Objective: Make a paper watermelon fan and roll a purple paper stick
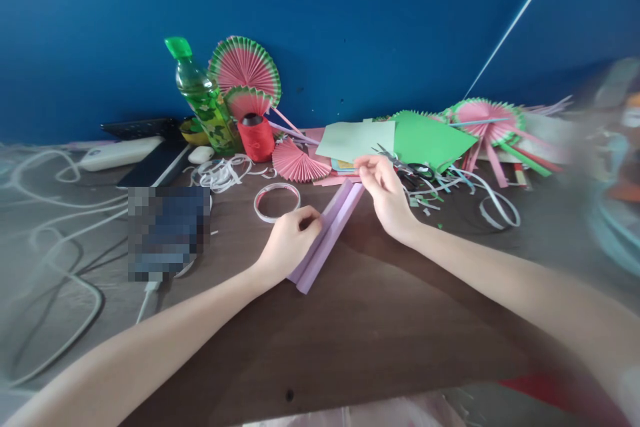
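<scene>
A strip of purple paper (pixel 327 240) with lengthwise folds lies slantwise on the brown table. My left hand (pixel 293 240) is closed at its left edge, thumb and fingers pinched on the paper. At the far end of the strip is my right hand (pixel 387 197), its fingers bent and drawn together; whether anything is between the fingertips is hidden. A roll of clear tape (pixel 277 202) lies flat just beyond my left hand. Scissors (pixel 407 167) with dark handles rest behind my right hand.
Green paper (pixel 430 140), pleated pink-and-green fans (pixel 245 70) and curled white paper strips (pixel 225 172) line the blue wall. A green bottle (pixel 207 107) stands beside a red roll (pixel 257 139). White cables (pixel 65 193) and a blurred-out device (pixel 169 233) occupy the left.
</scene>
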`<act>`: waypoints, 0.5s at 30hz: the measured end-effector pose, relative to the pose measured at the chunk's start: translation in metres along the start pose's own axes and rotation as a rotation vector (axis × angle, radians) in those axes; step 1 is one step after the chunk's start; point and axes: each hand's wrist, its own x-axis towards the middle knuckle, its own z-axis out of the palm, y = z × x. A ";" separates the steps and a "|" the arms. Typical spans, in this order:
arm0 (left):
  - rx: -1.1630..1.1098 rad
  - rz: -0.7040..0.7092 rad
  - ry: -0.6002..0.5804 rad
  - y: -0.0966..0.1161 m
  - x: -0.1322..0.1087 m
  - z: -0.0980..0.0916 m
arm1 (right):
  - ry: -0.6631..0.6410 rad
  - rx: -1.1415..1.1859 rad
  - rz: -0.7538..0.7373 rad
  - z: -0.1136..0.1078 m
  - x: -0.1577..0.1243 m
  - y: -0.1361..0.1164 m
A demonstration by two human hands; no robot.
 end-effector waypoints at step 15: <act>-0.121 0.067 0.085 -0.002 -0.006 0.006 | -0.265 -0.504 -0.466 0.008 -0.016 -0.019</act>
